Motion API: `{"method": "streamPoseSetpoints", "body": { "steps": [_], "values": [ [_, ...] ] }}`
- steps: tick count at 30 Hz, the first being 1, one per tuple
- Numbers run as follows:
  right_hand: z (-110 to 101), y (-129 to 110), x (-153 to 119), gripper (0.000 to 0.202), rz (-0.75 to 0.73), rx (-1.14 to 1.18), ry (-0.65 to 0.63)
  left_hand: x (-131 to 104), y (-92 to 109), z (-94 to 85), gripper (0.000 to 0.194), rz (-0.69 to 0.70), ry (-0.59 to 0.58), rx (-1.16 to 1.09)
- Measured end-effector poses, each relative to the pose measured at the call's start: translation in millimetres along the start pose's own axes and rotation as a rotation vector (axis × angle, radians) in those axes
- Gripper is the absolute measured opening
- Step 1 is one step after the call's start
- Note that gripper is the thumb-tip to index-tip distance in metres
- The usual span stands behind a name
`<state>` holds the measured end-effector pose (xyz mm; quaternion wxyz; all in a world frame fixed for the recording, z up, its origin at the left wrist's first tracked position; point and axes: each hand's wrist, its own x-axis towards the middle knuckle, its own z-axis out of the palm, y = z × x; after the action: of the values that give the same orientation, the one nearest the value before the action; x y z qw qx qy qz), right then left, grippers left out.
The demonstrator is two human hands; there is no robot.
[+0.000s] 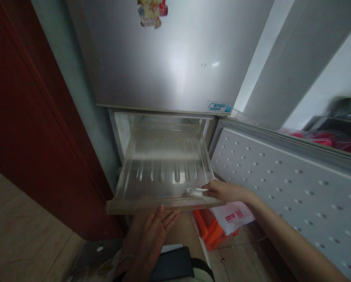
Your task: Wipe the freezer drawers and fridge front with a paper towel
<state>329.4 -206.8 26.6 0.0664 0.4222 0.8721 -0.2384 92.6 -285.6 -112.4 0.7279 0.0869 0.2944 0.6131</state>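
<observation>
A clear plastic drawer (166,172) is pulled out of the lower part of a silver fridge (169,62). My right hand (219,190) is inside the drawer's front right corner, its fingers closed on a white cloth or tissue (194,192) that touches the drawer near its front wall. Below the front rim, my left hand (159,227) has its fingers apart, with the fingertips against the underside of the drawer front. Nothing shows in it.
The fridge's lower door (281,176) stands open at the right. An orange stool (209,229) and a white packet (233,216) are below the drawer. A dark phone (172,264) lies on my lap. A red-brown door (46,117) is at the left.
</observation>
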Motion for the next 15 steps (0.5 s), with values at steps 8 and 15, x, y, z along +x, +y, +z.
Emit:
{"method": "streamPoseSetpoints", "body": {
  "steps": [8, 15],
  "values": [
    [16.9, -36.7, 16.3, 0.029, 0.071, -0.074, 0.130, -9.3, 4.5, 12.6, 0.029, 0.054, -0.012, 0.007],
    [28.7, -97.0, 60.7, 0.029, 0.052, -0.168, 0.192, -4.0, 1.8, 5.5, 0.030, 0.007, -0.023, -0.033]
  ]
}}
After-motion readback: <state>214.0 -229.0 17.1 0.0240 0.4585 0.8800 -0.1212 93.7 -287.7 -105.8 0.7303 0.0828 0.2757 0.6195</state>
